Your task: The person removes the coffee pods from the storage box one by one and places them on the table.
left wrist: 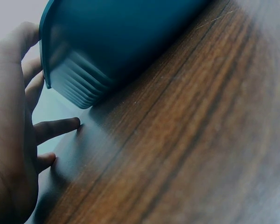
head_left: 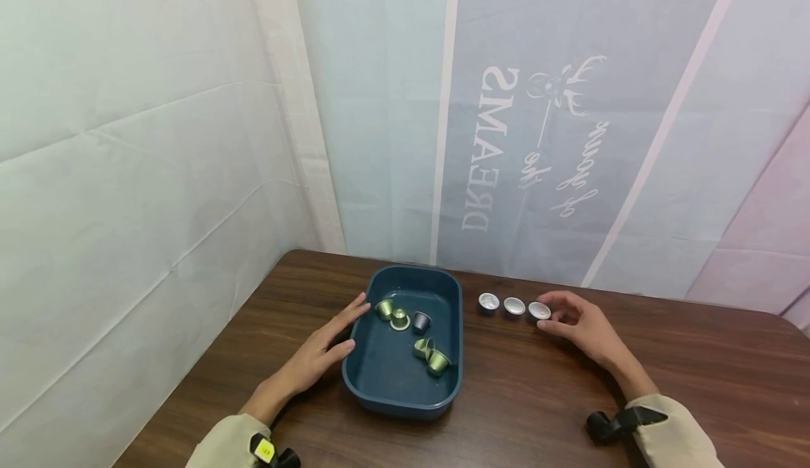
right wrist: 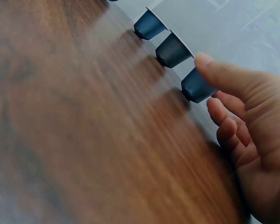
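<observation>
On the table, three coffee capsules stand lid-up in a row right of a dark blue bin (head_left: 405, 406). My right hand (head_left: 585, 327) pinches the rightmost capsule (head_left: 539, 311) between thumb and fingers; in the right wrist view this capsule (right wrist: 197, 87) stands on the wood. Beside it are the middle capsule (head_left: 515, 306) and the left capsule (head_left: 489, 303), their silver lids facing up. My left hand (head_left: 316, 352) rests its outstretched fingers against the bin's left rim. In the left wrist view, some fingers (left wrist: 60, 128) extend down near the tabletop.
Inside the bin lie several loose capsules, among them a green one (head_left: 438, 363) and a dark grey one (head_left: 421, 322). Behind the brown wooden table (head_left: 519, 398) hangs a printed curtain (head_left: 392, 138). A pale fabric wall (head_left: 126, 173) borders the left side.
</observation>
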The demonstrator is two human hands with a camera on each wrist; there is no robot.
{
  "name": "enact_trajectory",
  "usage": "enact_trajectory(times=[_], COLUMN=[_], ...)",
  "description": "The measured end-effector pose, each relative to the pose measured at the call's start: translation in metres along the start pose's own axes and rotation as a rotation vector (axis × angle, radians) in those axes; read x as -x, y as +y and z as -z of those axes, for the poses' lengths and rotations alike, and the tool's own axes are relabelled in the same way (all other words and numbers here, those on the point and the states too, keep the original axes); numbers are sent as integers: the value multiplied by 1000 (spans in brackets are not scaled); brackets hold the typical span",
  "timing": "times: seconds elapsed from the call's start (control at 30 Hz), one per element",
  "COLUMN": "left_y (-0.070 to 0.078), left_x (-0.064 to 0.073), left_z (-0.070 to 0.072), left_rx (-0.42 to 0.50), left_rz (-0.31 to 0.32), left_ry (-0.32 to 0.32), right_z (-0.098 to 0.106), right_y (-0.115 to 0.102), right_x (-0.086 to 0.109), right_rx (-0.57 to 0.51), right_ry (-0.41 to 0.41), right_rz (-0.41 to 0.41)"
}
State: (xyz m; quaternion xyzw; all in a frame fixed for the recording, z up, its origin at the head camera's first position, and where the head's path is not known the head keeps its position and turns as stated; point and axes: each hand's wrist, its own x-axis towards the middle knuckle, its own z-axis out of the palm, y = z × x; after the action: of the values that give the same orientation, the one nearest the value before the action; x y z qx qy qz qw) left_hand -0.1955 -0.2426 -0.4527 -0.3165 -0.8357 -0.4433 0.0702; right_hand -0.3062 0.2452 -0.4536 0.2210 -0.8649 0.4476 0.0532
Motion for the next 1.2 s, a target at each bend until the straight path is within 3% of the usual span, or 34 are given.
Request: enact_trajectory(times=[0.37, 0.7, 1.03, 1.2], left_y=[1, 0, -3, -3], left_x=[1, 0, 2, 2], left_z=[0, 0, -1, -1], left_rx=[-1, -2, -2, 9], left_rz=[-10, -17, -10, 6], left_ry=[2, 1, 14, 6], right_z=[2, -1, -14, -26], right_y=[-9, -19, -55, -73], right_x=[-4, -7, -15, -22], right_rx=[-114, -94, -223, -268], right_ry=[61, 108, 58, 13], right_rz=[26, 102, 179, 173])
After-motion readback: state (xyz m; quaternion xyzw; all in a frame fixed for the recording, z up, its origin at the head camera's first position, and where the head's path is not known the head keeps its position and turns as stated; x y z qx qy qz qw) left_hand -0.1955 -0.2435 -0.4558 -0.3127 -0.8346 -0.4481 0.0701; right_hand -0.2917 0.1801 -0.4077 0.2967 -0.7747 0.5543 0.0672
